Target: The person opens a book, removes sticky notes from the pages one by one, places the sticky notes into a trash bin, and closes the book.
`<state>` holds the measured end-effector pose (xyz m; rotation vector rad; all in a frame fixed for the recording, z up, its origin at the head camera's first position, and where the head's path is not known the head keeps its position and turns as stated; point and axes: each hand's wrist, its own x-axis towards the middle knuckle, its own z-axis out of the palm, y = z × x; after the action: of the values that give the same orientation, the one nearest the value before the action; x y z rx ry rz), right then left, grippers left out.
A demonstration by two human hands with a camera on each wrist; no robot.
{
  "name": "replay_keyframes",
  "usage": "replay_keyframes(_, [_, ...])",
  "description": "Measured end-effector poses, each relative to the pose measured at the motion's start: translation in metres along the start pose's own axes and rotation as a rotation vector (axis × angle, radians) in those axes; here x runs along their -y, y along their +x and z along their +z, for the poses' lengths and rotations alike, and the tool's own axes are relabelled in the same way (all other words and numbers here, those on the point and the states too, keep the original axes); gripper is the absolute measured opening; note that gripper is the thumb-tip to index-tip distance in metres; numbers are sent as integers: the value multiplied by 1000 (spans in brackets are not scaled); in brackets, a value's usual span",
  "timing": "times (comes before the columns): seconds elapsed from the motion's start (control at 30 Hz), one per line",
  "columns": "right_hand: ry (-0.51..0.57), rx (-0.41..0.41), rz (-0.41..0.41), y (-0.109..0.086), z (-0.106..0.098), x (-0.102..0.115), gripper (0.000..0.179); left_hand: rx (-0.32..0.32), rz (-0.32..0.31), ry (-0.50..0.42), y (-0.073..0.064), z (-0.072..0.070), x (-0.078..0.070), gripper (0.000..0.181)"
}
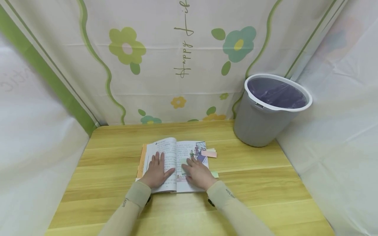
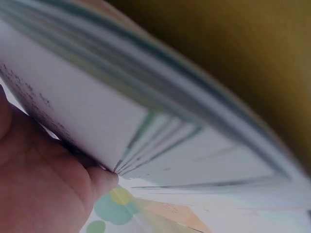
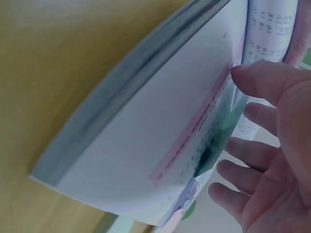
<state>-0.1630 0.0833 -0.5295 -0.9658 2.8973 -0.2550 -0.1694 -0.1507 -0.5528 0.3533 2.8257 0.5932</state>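
Observation:
An open book (image 1: 189, 187) with printed text lies on the table. My left hand (image 1: 155, 173) rests on its left page, fingers straight and thumb spread toward the spine. Over the right page, my right hand (image 1: 198, 173) touches a pale green sticky note (image 1: 183, 166) with relaxed fingers, covering part of it. The right wrist view shows this right hand (image 3: 277, 141) with its fingers apart and the thumb near the book's fold. Beside the left hand (image 2: 43, 179), the left wrist view shows the book's page edges (image 2: 160, 68). A coloured picture (image 1: 201, 149) fills the right page's upper corner.
Pink sticky tabs (image 1: 209, 154) and a green tab (image 1: 215, 174) stick out past the book's right edge. A grey bin (image 1: 255, 123) with a white rim and a dark liner stands at the table's (image 1: 112, 164) back right. A flowered curtain (image 1: 159, 82) hangs behind.

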Motion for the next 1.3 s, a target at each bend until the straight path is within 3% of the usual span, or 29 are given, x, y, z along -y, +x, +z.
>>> replay_keyframes(0.13, [15, 25, 13, -1, 5, 0, 50, 7, -21, -20, -3, -3, -3, 100])
replay_keyframes(0.47, [9, -3, 18, -1, 10, 1, 44, 22, -17, 0, -3, -4, -3, 99])
replay_keyframes(0.83, [-28, 14, 11, 1, 14, 0, 41, -20, -38, 53, -6, -6, -7, 98])
replay_keyframes(0.97, [-48, 19, 8, 2, 16, 0, 41, -26, -30, 80, -6, -5, -10, 91])
replay_keyframes(1.13, [-86, 15, 1, 3, 18, 1, 39, -45, 35, 110, -10, -8, -17, 71])
replay_keyframes(1.3, [-114, 18, 4, 4, 18, 3, 38, -74, 52, 142, -11, 0, -17, 61])
